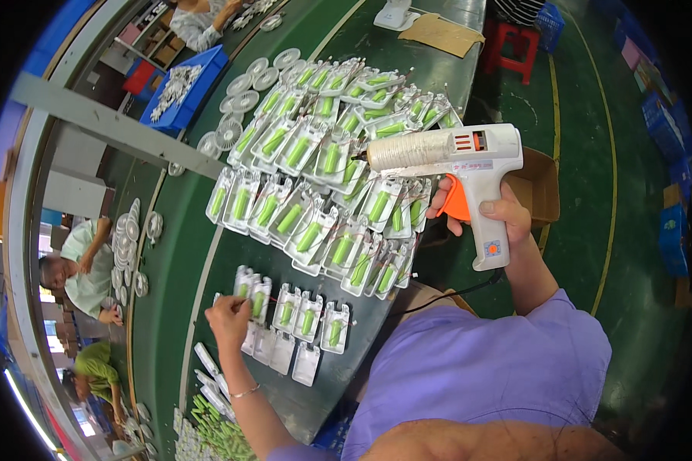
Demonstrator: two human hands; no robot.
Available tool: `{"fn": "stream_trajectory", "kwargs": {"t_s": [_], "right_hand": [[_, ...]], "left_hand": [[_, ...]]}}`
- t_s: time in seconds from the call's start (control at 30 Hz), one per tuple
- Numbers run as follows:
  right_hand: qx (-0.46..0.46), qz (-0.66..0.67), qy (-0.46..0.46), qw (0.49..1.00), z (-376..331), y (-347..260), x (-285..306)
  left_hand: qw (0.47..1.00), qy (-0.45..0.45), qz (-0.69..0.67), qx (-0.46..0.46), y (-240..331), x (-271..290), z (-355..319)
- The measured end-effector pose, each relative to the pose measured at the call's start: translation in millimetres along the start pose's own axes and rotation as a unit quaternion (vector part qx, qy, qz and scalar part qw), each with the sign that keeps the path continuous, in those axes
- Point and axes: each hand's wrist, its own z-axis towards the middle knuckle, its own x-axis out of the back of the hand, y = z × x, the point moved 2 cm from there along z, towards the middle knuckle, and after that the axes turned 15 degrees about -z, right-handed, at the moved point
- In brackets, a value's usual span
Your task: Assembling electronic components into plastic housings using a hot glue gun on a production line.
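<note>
My right hand [509, 213] grips a white glue gun [488, 165] with an orange trigger, its nozzle pointing left over the stacked casings. The gun's barrel is wrapped in pale material, and a black cord leads from its handle. My left hand [229, 319] is closed, fingertips pinched together, beside a small group of white casings [308, 320] holding green cylindrical cells; what it holds, if anything, I cannot make out. Nearer me are white casings without cells [306, 364]. Beyond stand many stacked casings [311, 234], each with a green cell and thin wires.
Loose green cells [219, 430] lie at the table's lower left. Clear round discs [244, 101] and a blue bin [183, 91] of white parts are farther off. Cardboard [442, 35] lies at the back; a red stool [513, 51] stands right. Several people work across the left.
</note>
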Motion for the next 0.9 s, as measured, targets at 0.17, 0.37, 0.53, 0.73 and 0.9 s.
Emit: {"fn": "stream_trajectory", "kwargs": {"t_s": [0.17,0.37,0.53,0.73,0.9], "right_hand": [[0.021,0.011,0.018,1.0,4.2,2.8,21.2],[0.007,0.038,0.048,0.998,12.6,7.7,36.5],[0.029,0.027,0.073,0.997,-8.9,1.0,55.2],[0.027,0.007,0.132,0.991,-18.3,-6.6,66.4],[0.016,0.022,0.089,0.996,-4.3,4.7,62.8]], "left_hand": [[0.977,0.13,-0.169,0.026,12.6,70.3,36.5],[0.98,0.03,-0.106,-0.167,214.2,7.5,161.2],[0.977,-0.014,0.067,-0.204,291.5,-96.9,226.5],[0.964,-0.054,0.174,-0.193,276.7,-136.2,243.8],[0.956,0.102,0.054,-0.27,252.8,-43.9,205.8]]}}
